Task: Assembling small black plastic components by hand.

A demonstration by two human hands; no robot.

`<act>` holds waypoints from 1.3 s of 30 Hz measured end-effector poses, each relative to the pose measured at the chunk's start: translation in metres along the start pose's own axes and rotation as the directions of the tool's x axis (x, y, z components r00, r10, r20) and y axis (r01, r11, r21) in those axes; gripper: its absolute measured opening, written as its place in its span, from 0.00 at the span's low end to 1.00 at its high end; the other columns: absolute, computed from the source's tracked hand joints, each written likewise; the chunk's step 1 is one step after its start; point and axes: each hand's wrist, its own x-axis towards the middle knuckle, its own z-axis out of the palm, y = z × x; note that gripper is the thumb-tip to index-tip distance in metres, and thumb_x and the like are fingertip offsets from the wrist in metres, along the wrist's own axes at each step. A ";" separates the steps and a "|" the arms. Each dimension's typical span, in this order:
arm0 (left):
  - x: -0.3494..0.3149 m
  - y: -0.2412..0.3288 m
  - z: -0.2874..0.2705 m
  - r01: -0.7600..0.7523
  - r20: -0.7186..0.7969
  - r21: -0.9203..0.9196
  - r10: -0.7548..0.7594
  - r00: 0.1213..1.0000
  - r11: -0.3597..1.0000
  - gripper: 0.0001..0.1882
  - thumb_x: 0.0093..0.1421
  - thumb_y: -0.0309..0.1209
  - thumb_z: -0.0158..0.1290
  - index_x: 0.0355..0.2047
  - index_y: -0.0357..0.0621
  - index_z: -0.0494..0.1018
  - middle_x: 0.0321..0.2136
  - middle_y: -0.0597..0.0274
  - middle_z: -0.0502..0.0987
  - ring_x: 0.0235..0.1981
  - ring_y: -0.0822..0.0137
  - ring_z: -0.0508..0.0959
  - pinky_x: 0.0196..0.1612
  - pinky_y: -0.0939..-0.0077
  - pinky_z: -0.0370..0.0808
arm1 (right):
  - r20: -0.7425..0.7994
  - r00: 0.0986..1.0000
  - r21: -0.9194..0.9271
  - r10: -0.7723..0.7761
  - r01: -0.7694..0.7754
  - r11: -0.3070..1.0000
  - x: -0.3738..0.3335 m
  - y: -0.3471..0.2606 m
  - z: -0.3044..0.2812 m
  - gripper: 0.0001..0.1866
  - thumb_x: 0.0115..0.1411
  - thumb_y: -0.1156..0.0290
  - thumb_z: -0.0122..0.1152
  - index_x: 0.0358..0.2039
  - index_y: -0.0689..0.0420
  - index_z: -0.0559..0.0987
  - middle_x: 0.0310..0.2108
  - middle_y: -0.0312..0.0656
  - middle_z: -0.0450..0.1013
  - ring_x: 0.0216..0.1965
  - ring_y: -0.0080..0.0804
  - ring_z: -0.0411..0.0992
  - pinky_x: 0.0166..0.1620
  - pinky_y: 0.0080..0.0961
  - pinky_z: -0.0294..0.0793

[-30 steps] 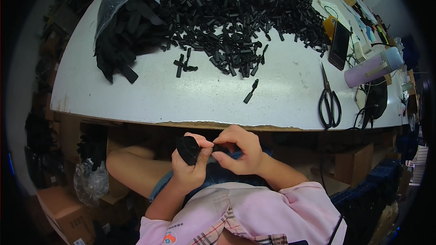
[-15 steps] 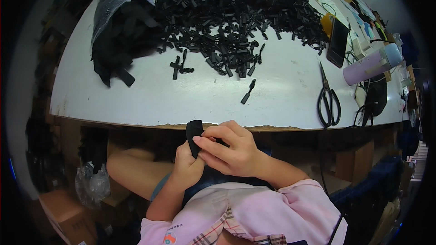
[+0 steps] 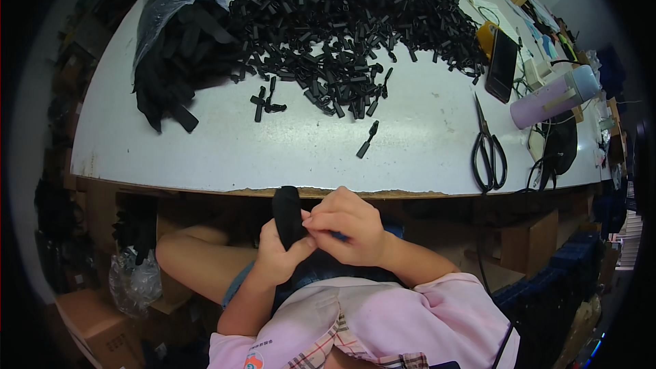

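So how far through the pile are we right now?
Done: cannot tell, no finished batch shows apart. In hand: the left hand and right hand work one black strap below the table edge. Left: a big heap of small black pieces and a bag of black straps.

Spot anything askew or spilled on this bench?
Mostly tidy. A few black clips lie apart from the big pile on the table. The lilac bottle lies on its side near the scissors. Both hands hold a black strap.
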 end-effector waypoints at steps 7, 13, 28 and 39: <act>0.001 0.002 0.009 0.073 -0.073 -0.139 -0.084 0.994 0.988 0.11 0.58 0.31 0.42 0.30 0.34 0.65 0.18 0.61 0.68 0.13 0.74 0.66 0.17 0.84 0.66 | 0.135 0.972 -0.204 0.190 -0.160 0.966 0.030 0.010 -0.015 0.21 0.45 0.72 0.59 0.41 0.62 0.69 0.32 0.46 0.68 0.32 0.38 0.66 0.35 0.27 0.67; -0.002 0.007 0.007 0.145 -0.027 -0.192 -0.153 0.988 0.971 0.13 0.59 0.35 0.40 0.28 0.36 0.65 0.15 0.62 0.66 0.11 0.77 0.63 0.15 0.86 0.63 | 0.055 0.966 -0.773 0.254 -0.120 0.623 0.062 0.049 -0.019 0.30 0.47 0.56 0.55 0.47 0.62 0.64 0.47 0.53 0.60 0.50 0.47 0.56 0.52 0.36 0.54; 0.000 0.003 0.016 0.219 0.012 -0.110 -0.219 0.976 0.969 0.09 0.56 0.29 0.41 0.20 0.40 0.63 0.12 0.67 0.62 0.10 0.79 0.59 0.11 0.87 0.57 | 0.066 0.997 -0.324 0.026 -0.004 0.946 0.002 -0.009 -0.012 0.19 0.38 0.75 0.61 0.34 0.62 0.73 0.26 0.41 0.67 0.23 0.33 0.65 0.24 0.21 0.66; 0.002 0.011 0.017 0.317 0.046 -0.347 -0.321 0.946 0.883 0.01 0.50 0.24 0.44 0.24 0.39 0.64 0.13 0.68 0.62 0.10 0.80 0.58 0.11 0.87 0.55 | -0.018 0.982 -0.342 -0.188 0.171 0.924 -0.006 -0.003 -0.010 0.17 0.36 0.80 0.61 0.31 0.60 0.73 0.25 0.41 0.68 0.21 0.32 0.67 0.23 0.19 0.66</act>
